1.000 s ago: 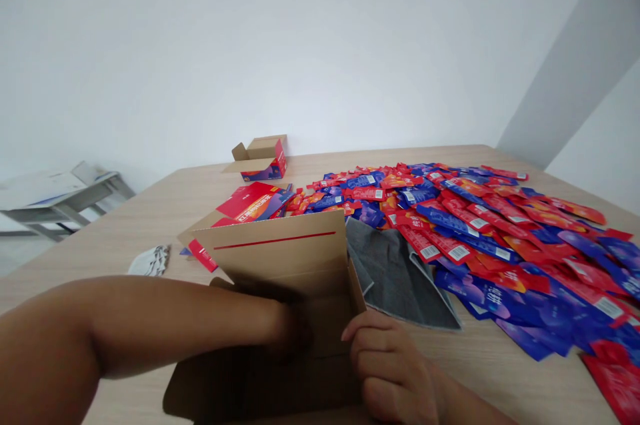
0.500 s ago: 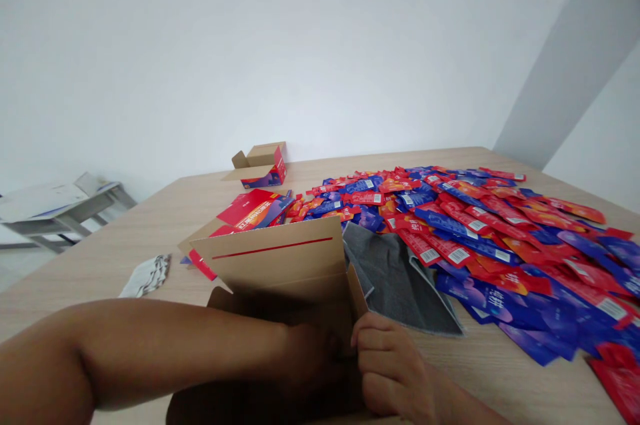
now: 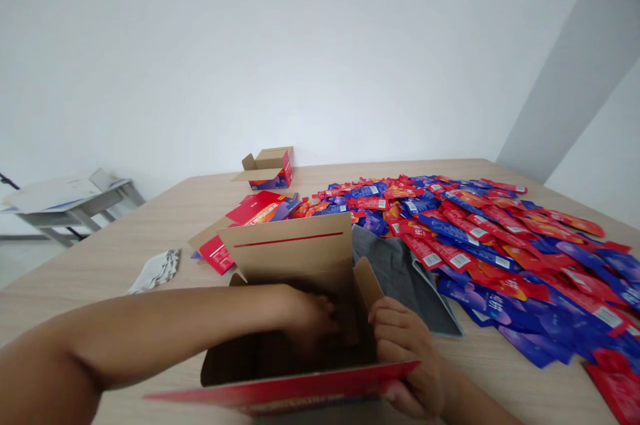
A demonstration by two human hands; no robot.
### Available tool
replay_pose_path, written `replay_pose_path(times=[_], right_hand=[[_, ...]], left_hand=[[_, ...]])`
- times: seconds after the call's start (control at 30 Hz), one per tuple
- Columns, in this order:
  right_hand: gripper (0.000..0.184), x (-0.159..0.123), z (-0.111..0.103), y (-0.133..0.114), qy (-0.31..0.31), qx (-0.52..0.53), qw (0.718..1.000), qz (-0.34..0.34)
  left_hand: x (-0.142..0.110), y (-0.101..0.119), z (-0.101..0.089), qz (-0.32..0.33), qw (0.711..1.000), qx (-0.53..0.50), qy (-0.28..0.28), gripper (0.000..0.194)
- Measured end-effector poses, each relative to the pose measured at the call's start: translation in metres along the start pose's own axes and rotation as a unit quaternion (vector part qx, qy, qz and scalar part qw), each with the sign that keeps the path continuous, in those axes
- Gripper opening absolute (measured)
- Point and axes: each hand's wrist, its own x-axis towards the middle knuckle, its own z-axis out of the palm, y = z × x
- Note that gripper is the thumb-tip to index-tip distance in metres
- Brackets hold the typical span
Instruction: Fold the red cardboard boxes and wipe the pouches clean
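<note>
An unfolded cardboard box [image 3: 295,248] stands in front of me, brown inside and red outside, its flaps raised. My left hand [image 3: 313,318] reaches down into it, fingers apart and nothing visible in them; shadow covers part of the palm side. Wrapped around the right side wall and its flap is my right hand [image 3: 405,351], thumb under the red front flap [image 3: 300,390]. A dark grey cloth [image 3: 395,271] lies just behind the box's right side.
Many red and blue sachets [image 3: 480,238] are heaped across the right of the table. Flattened red boxes [image 3: 260,206] lie behind my box, with an open box [image 3: 270,171] near the wall. A white glove-like cloth [image 3: 157,270] rests at left.
The box has tipped so its red front flap and more of its inside show. My left hand's fingers have come into clearer view inside. My right hand keeps its hold on the side.
</note>
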Motion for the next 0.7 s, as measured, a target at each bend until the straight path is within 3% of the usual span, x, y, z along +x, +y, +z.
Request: replay_pose_path(times=[0.03, 0.1, 0.17, 0.23, 0.3, 0.4, 0.53, 0.6, 0.7], right_hand=[[0.038, -0.001, -0.001, 0.000, 0.000, -0.009, 1.000, 0.002], [0.038, -0.004, -0.002, 0.001, 0.002, -0.017, 1.000, 0.006], [0.038, -0.008, -0.004, 0.002, 0.006, -0.020, 1.000, 0.013], [0.040, -0.013, -0.007, 0.003, -0.004, -0.019, 1.000, 0.022], [0.039, -0.021, -0.012, 0.004, -0.039, -0.025, 0.999, 0.027], [0.037, -0.038, -0.018, 0.006, -0.109, -0.074, 0.991, 0.017], [0.051, -0.065, -0.010, 0.010, -0.134, -0.156, 0.978, 0.031], [0.052, -0.077, 0.002, 0.012, -0.105, -0.152, 0.982, 0.042], [0.042, -0.090, 0.024, 0.014, -0.026, -0.118, 0.991, 0.061]], left_hand=[[-0.015, 0.001, -0.016, 0.019, 1.000, 0.012, -0.020, 0.028], [-0.049, 0.004, -0.042, 0.019, 0.999, -0.032, 0.015, 0.030], [-0.082, 0.004, -0.055, 0.003, 0.991, -0.107, 0.085, 0.030], [-0.111, -0.002, -0.049, -0.048, 0.967, -0.152, 0.197, 0.027], [-0.134, -0.015, -0.029, -0.105, 0.921, -0.174, 0.332, 0.024], [-0.154, -0.042, 0.017, -0.165, 0.846, -0.229, 0.453, 0.025], [-0.155, -0.062, 0.079, -0.222, 0.740, -0.342, 0.535, 0.035], [-0.144, -0.061, 0.105, -0.247, 0.687, -0.394, 0.558, 0.043], [-0.118, -0.054, 0.135, -0.276, 0.640, -0.430, 0.575, 0.048]])
